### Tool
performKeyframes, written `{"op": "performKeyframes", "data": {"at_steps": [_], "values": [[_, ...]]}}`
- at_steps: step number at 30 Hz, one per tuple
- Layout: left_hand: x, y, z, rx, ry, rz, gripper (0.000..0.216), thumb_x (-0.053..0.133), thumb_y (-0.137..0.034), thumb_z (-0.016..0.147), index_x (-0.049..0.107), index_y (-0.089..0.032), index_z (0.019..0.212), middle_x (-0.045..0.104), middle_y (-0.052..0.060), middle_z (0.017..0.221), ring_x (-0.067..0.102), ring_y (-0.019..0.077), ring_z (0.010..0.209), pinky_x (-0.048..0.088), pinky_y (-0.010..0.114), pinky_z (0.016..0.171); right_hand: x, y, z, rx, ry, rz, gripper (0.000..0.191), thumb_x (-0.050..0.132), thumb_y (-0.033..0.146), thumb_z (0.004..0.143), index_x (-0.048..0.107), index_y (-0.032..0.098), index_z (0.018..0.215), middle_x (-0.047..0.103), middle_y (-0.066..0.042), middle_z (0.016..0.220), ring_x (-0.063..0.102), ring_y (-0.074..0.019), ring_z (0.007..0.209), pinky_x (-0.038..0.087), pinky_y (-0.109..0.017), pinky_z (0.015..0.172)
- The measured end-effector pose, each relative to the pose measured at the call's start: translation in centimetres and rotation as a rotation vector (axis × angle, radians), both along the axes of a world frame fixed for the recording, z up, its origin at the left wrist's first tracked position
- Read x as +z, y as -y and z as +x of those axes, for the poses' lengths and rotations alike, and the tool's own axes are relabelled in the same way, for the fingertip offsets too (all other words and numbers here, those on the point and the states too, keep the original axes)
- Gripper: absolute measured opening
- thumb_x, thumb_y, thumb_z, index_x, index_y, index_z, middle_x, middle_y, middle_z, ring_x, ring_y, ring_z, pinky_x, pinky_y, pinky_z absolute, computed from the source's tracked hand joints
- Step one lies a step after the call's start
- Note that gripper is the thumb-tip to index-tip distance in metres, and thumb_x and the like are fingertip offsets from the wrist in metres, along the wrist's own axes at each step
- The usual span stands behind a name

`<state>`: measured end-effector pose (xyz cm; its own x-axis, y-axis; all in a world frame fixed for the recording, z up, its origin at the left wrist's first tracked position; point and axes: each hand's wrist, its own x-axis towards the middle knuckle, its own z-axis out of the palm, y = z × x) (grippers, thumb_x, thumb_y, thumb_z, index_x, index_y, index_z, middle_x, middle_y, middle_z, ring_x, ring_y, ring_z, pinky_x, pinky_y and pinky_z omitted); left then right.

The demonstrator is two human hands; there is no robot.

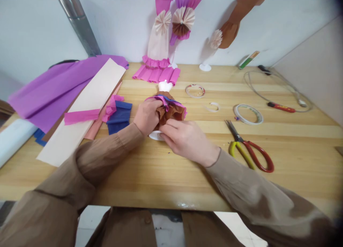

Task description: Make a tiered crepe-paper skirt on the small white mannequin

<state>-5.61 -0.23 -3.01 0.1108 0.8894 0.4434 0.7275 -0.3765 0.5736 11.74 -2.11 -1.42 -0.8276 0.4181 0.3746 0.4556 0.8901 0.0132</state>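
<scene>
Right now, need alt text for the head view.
Both hands work on a small paper-dress figure on a wooden table: the left hand grips its layered skirt, the right hand touches the brown layer. Purple, pink and blue paper sheets lie left of it; scissors and tape rolls right.

No word, number, brand or sign is showing clearly enough to read. A green and white stick (248,60) is lying at the far right of the surface (187,179), and any print on it is coming out too small and blurred to make out.
</scene>
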Motion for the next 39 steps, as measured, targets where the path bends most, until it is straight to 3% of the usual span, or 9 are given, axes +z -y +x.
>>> {"op": "performKeyframes", "data": {"at_steps": [6,11,15,18,22,25,28,33,39], "values": [[0.3,2.1,-0.4,-0.016,-0.022,-0.006,0.021,0.055,-0.012,0.081,0.069,-0.019,0.068,0.07,0.004,0.071,0.062,0.0168,0.07,0.051,0.029,0.068,-0.8,2.3,-0.5,0.037,-0.145,-0.042,0.023,0.05,0.015,0.096,0.068,0.015,0.082,0.065,-0.006,0.076,0.056,-0.016,0.068,0.038,-0.031,0.057],[0.4,3.3,-0.8,-0.037,0.086,-0.055,0.01,0.064,-0.018,0.078,0.073,-0.016,0.076,0.071,0.003,0.07,0.063,0.0149,0.067,0.05,0.025,0.065,-1.1,3.7,-0.6,0.076,-0.146,-0.092,0.018,0.052,0.012,0.094,0.069,0.014,0.087,0.064,-0.005,0.077,0.054,-0.0153,0.062,0.034,-0.032,0.051],[0.4,4.1,-1.2,-0.036,0.16,-0.105,0.011,0.061,-0.017,0.081,0.071,-0.018,0.074,0.069,0.001,0.068,0.058,0.0135,0.063,0.048,0.025,0.059,-0.4,4.9,-0.5,0.165,-0.12,-0.14,0.022,0.052,0.023,0.097,0.068,0.015,0.084,0.063,-0.004,0.072,0.052,-0.0164,0.058,0.035,-0.033,0.049],[0.4,4.4,-1.4,-0.049,0.157,-0.069,0.014,0.061,-0.017,0.082,0.065,-0.02,0.068,0.064,0.0,0.063,0.054,0.0127,0.061,0.045,0.025,0.057,0.9,5.4,-0.1,0.154,-0.236,-0.17,0.033,0.049,0.034,0.1,0.068,0.015,0.08,0.062,-0.004,0.067,0.052,-0.0161,0.055,0.039,-0.034,0.048],[0.1,4.6,-1.3,-0.07,0.092,-0.005,0.017,0.06,-0.019,0.082,0.063,-0.018,0.065,0.061,-0.001,0.062,0.052,0.0111,0.059,0.045,0.023,0.058,3.4,4.1,0.9,-0.041,-0.467,-0.224,0.016,0.056,0.018,0.095,0.067,0.021,0.084,0.065,-0.002,0.068,0.055,-0.0128,0.059,0.045,-0.028,0.055],[-0.2,4.7,-1.2,-0.097,0.036,0.01,0.015,0.056,-0.016,0.082,0.068,-0.018,0.072,0.066,0.001,0.07,0.057,0.011,0.063,0.046,0.021,0.062,4.5,2.2,1.2,-0.123,-0.475,-0.271,0.017,0.057,0.016,0.093,0.068,0.025,0.085,0.066,-0.003,0.077,0.058,-0.015,0.065,0.046,-0.031,0.058],[-0.5,4.8,-1.1,-0.104,0.005,0.042,0.015,0.056,-0.018,0.084,0.071,-0.019,0.082,0.071,0.002,0.079,0.06,0.0115,0.067,0.048,0.021,0.065,4.3,0.9,0.8,-0.131,-0.362,-0.25,0.01,0.06,0.021,0.089,0.069,0.022,0.084,0.064,-0.006,0.083,0.059,-0.0177,0.071,0.047,-0.033,0.062],[-0.9,4.8,-0.8,-0.075,-0.084,0.063,0.015,0.055,-0.017,0.084,0.069,-0.02,0.08,0.066,0.002,0.071,0.058,0.0136,0.061,0.045,0.023,0.06,3.6,0.4,-0.5,-0.22,-0.18,-0.192,0.015,0.058,0.022,0.084,0.068,0.017,0.073,0.061,-0.009,0.083,0.056,-0.0198,0.074,0.042,-0.033,0.06],[-1.9,4.7,-1.1,-0.021,-0.199,0.059,0.02,0.055,-0.02,0.083,0.073,-0.022,0.092,0.07,0.003,0.07,0.062,0.0153,0.062,0.047,0.024,0.061,3.9,-1.3,-0.2,-0.262,-0.345,-0.482,0.016,0.058,0.014,0.074,0.061,0.019,0.059,0.058,-0.001,0.066,0.05,-0.0124,0.058,0.037,-0.028,0.053]]}}
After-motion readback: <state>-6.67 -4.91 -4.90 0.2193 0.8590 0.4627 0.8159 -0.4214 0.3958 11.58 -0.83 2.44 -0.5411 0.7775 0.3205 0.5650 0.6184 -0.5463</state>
